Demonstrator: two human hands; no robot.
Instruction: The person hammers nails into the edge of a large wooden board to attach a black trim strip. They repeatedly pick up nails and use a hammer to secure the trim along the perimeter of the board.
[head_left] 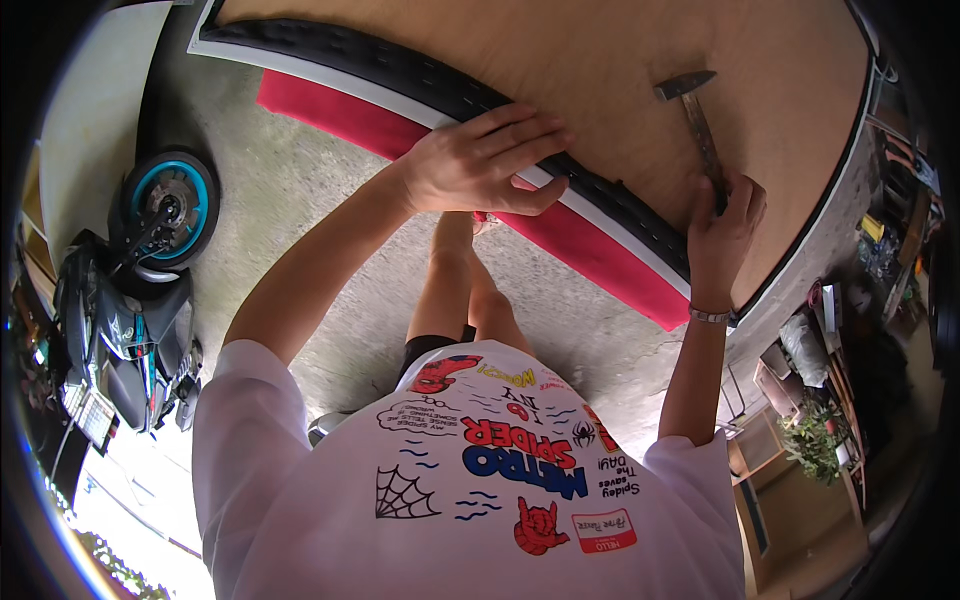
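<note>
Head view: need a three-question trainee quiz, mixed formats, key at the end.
1. What does the right hand hold? a) pliers b) hammer c) brush
2. True or false: the left hand is gripping a tool of its own.
3. Fill in: the motorcycle at the picture's left has a wheel with a ____ rim.

Key: 1. b. 2. False; it is spread over the black strip with no tool in it. 3. Turquoise.
</note>
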